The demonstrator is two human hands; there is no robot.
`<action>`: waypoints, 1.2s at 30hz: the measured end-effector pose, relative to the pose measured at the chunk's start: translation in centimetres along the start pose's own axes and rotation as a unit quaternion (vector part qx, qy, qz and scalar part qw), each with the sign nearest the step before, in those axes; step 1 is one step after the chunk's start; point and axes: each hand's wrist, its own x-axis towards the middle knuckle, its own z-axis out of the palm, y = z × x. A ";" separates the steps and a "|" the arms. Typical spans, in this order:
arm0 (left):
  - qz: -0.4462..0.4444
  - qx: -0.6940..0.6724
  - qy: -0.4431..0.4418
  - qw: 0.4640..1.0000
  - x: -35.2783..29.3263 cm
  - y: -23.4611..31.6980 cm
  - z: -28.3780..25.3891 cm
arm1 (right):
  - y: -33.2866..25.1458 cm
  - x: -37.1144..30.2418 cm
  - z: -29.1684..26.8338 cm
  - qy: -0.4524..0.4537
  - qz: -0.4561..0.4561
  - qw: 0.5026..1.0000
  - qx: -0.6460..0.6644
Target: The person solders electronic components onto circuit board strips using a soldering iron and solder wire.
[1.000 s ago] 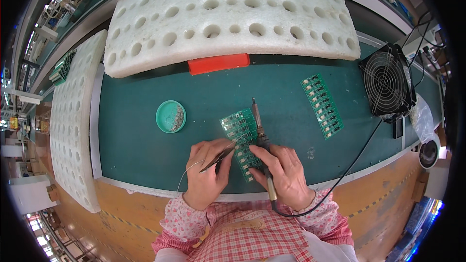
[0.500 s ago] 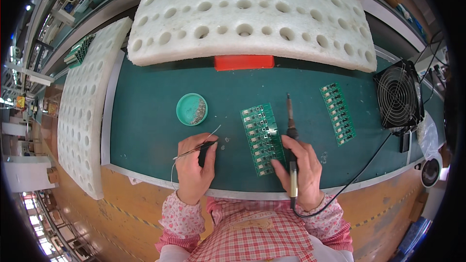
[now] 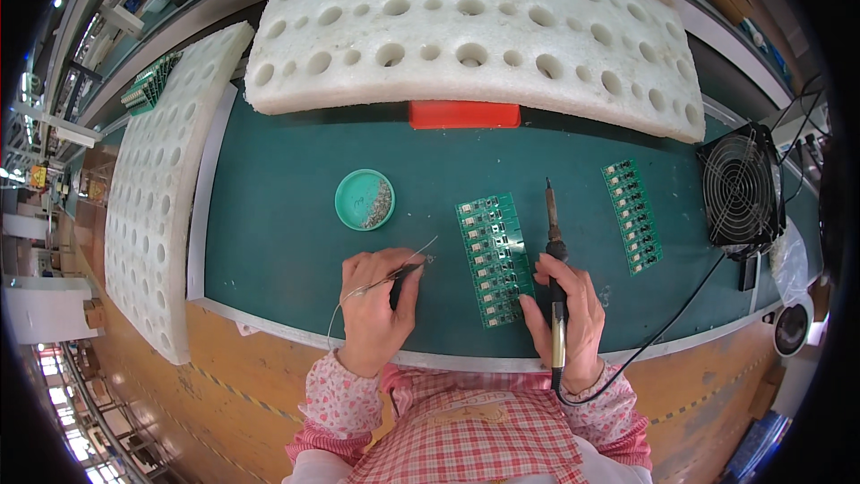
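Note:
My left hand (image 3: 378,309) is closed around a thin solder wire (image 3: 421,251) and a slim dark-ended tool (image 3: 402,283), possibly tweezers; the fingers partly cover both. The wire's free end points toward a green circuit board panel (image 3: 494,260) lying flat on the mat. To the right of that panel, my right hand (image 3: 573,318) grips a soldering iron (image 3: 557,291) by its dark handle, thumb beside the panel's lower right edge. The bare iron tip (image 3: 549,193) points away from me, apart from the panel. A round turquoise dish (image 3: 345,206) of small metallic bits sits beyond my left hand.
A second panel (image 3: 632,215) lies to the right, near a black fan (image 3: 742,188). The iron's cord (image 3: 667,332) runs toward the fan. A large white foam block with holes (image 3: 466,36) spans the back above a red bin (image 3: 464,115); another foam block (image 3: 161,206) stands left.
The whole view has shifted slightly, moving the scene rightward. My left hand has moved a little right, toward the panel. My right thumb has slid off the panel's edge; both grips stay the same.

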 end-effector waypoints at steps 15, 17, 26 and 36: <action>0.003 0.018 0.006 1.000 0.0 0.0 0.0 | 0.0 0.0 -0.1 -0.003 0.009 1.000 0.010; 0.007 0.019 0.005 1.000 0.0 0.0 0.1 | 0.0 0.0 0.0 -0.003 0.008 1.000 0.010; 0.009 0.021 0.001 1.000 0.0 -0.1 0.1 | 0.1 0.0 0.1 0.000 0.008 1.000 0.013; 0.006 0.005 0.001 1.000 -0.2 0.4 0.2 | 0.0 0.0 -0.2 0.001 0.022 0.999 0.031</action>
